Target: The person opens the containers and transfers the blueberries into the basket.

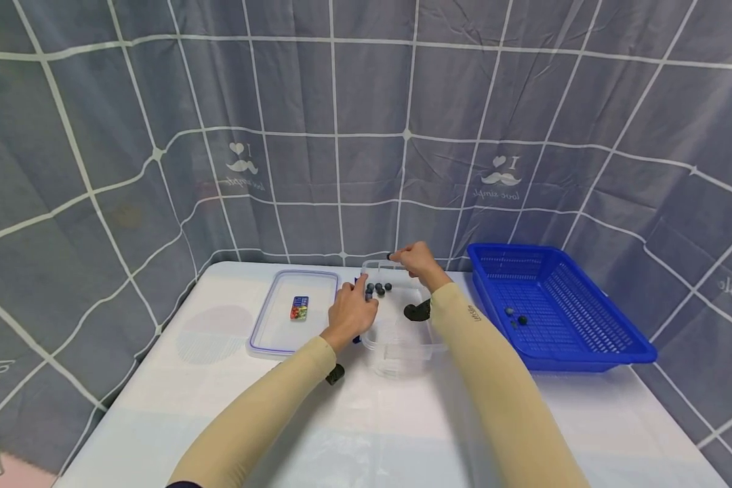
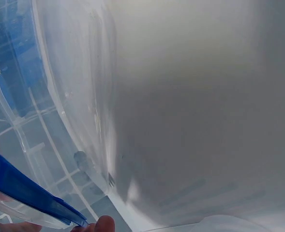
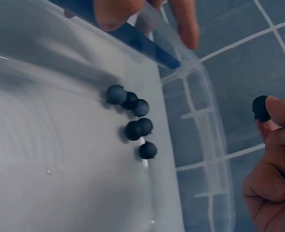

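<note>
My right hand pinches one blueberry between thumb and finger, above the far rim of a clear plastic container. Inside that container, several blueberries lie clustered near the far left corner. My left hand grips the container's left side. In the right wrist view, its fingers reach over the rim by a blue clip. The left wrist view shows the blue clip close up, with fingertips at its lower end.
To the left lies a clear lid with a blue edge and a small colourful label. A blue slotted basket stands at the right, holding a few blueberries. Behind the white table hangs a grey gridded curtain.
</note>
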A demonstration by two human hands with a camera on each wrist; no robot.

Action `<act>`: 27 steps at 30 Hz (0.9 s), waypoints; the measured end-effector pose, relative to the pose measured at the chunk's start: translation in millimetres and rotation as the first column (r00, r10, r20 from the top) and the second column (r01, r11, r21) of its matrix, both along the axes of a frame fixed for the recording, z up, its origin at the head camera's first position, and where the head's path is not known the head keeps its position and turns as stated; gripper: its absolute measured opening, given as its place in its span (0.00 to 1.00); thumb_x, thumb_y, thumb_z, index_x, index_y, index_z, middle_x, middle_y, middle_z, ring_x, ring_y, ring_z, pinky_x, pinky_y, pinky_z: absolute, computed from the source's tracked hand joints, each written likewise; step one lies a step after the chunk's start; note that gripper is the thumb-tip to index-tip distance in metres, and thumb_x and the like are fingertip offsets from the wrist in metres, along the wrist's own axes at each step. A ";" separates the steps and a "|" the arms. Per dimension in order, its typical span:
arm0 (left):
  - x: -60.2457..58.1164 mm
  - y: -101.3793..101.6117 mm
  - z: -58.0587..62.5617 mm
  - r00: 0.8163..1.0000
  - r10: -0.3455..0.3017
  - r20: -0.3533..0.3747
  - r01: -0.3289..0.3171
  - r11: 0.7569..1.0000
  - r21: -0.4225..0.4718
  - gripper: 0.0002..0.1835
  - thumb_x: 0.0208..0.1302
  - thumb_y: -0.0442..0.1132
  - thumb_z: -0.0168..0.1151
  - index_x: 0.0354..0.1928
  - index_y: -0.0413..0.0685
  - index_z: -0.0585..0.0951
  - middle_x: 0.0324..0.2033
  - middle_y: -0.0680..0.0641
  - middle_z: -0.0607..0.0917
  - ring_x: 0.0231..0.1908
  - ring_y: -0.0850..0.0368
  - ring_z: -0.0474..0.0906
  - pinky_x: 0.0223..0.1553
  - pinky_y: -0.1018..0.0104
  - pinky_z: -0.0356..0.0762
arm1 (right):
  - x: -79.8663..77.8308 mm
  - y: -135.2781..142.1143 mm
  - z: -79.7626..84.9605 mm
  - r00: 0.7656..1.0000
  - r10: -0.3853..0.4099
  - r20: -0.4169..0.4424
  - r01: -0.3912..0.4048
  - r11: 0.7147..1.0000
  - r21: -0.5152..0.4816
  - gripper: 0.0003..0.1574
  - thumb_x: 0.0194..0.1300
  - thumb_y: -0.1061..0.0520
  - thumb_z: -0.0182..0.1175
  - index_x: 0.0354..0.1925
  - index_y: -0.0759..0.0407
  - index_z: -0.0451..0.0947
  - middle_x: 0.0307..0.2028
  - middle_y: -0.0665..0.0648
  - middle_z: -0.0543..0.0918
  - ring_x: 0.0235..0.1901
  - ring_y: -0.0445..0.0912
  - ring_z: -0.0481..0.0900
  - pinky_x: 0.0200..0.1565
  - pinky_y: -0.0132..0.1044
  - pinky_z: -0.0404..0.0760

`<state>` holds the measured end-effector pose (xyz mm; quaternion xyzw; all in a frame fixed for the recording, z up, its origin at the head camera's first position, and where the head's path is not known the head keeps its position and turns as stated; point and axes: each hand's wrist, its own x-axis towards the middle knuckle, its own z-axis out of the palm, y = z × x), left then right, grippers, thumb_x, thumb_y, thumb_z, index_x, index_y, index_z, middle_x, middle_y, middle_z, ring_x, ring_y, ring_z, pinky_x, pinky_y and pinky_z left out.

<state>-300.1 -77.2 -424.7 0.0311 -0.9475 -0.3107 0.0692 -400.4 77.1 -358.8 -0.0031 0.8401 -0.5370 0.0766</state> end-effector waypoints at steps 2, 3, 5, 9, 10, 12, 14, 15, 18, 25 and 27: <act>0.3 -0.8 -0.9 1.000 -0.001 -0.001 0.001 1.000 0.002 0.33 0.71 0.50 0.52 0.78 0.62 0.61 0.65 0.37 0.71 0.62 0.40 0.71 0.50 0.41 0.77 | 1.0 5.4 5.9 1.000 0.016 0.006 -0.016 1.000 0.008 0.09 0.68 0.55 0.64 0.34 0.59 0.86 0.20 0.45 0.75 0.10 0.40 0.50 0.20 0.35 0.59; 0.5 -1.1 -1.4 1.000 -0.002 -0.002 0.002 1.000 0.003 0.33 0.71 0.50 0.52 0.78 0.62 0.61 0.65 0.37 0.71 0.62 0.40 0.71 0.50 0.40 0.77 | 1.4 8.6 8.4 1.000 0.022 0.012 -0.022 1.000 0.006 0.10 0.68 0.55 0.64 0.42 0.59 0.87 0.18 0.45 0.72 0.10 0.40 0.50 0.20 0.35 0.59; 1.0 -1.9 -2.1 1.000 -0.004 -0.005 0.004 1.000 0.005 0.33 0.71 0.50 0.52 0.78 0.62 0.61 0.65 0.37 0.70 0.62 0.40 0.71 0.50 0.40 0.76 | 2.7 15.7 13.1 0.999 0.035 0.024 -0.035 0.999 0.006 0.17 0.68 0.54 0.64 0.51 0.61 0.85 0.15 0.44 0.67 0.10 0.40 0.51 0.21 0.35 0.60; 2.0 -3.0 -2.9 1.000 -0.008 -0.012 0.008 1.000 0.005 0.33 0.71 0.50 0.52 0.78 0.62 0.61 0.65 0.37 0.71 0.62 0.40 0.71 0.50 0.40 0.76 | 5.1 31.6 20.9 0.997 0.064 0.033 -0.064 0.998 0.006 0.23 0.69 0.54 0.64 0.59 0.62 0.81 0.11 0.46 0.57 0.11 0.39 0.51 0.21 0.35 0.59; 2.4 -3.2 -2.8 1.000 -0.009 -0.013 0.009 1.000 0.006 0.33 0.71 0.50 0.52 0.77 0.62 0.61 0.65 0.37 0.71 0.62 0.40 0.71 0.50 0.40 0.76 | 5.5 35.9 22.8 0.997 0.068 0.034 -0.068 0.998 0.004 0.24 0.69 0.54 0.64 0.59 0.62 0.81 0.10 0.46 0.57 0.11 0.39 0.51 0.21 0.35 0.58; 3.0 -3.7 -2.5 1.000 -0.012 -0.017 0.012 1.000 0.007 0.33 0.71 0.50 0.51 0.77 0.62 0.61 0.65 0.37 0.71 0.62 0.40 0.71 0.49 0.40 0.77 | 6.2 45.4 26.7 0.996 0.085 0.037 -0.086 0.996 0.013 0.24 0.69 0.54 0.63 0.60 0.63 0.80 0.10 0.45 0.57 0.11 0.39 0.51 0.21 0.34 0.58; 3.5 -4.1 -2.1 1.000 -0.013 -0.020 0.014 1.000 0.009 0.33 0.71 0.50 0.52 0.77 0.62 0.62 0.64 0.37 0.71 0.61 0.40 0.72 0.48 0.40 0.77 | 6.0 55.2 30.2 0.994 0.103 0.044 -0.104 0.994 0.019 0.25 0.70 0.54 0.63 0.61 0.64 0.79 0.10 0.45 0.56 0.11 0.39 0.51 0.20 0.33 0.58; 3.7 -4.3 -2.1 1.000 -0.015 -0.020 0.015 1.000 0.009 0.33 0.71 0.50 0.52 0.77 0.62 0.61 0.64 0.37 0.71 0.61 0.40 0.72 0.48 0.40 0.77 | 6.0 60.1 32.2 0.993 0.108 0.053 -0.109 0.994 0.018 0.26 0.70 0.54 0.63 0.62 0.64 0.78 0.11 0.45 0.56 0.11 0.39 0.51 0.20 0.33 0.58; 4.3 -4.8 -2.1 1.000 -0.019 -0.022 0.019 1.000 0.010 0.33 0.71 0.50 0.52 0.77 0.62 0.61 0.64 0.37 0.71 0.61 0.40 0.72 0.47 0.41 0.77 | 5.8 76.3 36.9 0.988 0.135 0.074 -0.136 0.991 0.007 0.28 0.70 0.54 0.63 0.64 0.65 0.76 0.11 0.44 0.55 0.12 0.38 0.51 0.20 0.32 0.57; 5.2 -4.5 -2.6 1.000 -0.021 -0.018 0.021 1.000 0.017 0.33 0.72 0.51 0.52 0.77 0.61 0.61 0.64 0.37 0.72 0.61 0.41 0.72 0.48 0.41 0.77 | 11.4 122.2 43.6 0.978 0.180 0.103 -0.183 0.983 0.017 0.28 0.72 0.54 0.61 0.64 0.67 0.74 0.14 0.44 0.55 0.15 0.40 0.51 0.24 0.34 0.58; 5.3 -4.7 -2.8 1.000 -0.022 -0.015 0.022 1.000 0.014 0.33 0.72 0.51 0.52 0.77 0.61 0.61 0.64 0.37 0.72 0.61 0.41 0.71 0.47 0.41 0.77 | 12.9 135.4 43.2 0.978 0.182 0.105 -0.186 0.982 0.028 0.28 0.72 0.55 0.60 0.64 0.69 0.74 0.14 0.44 0.55 0.15 0.39 0.51 0.24 0.33 0.58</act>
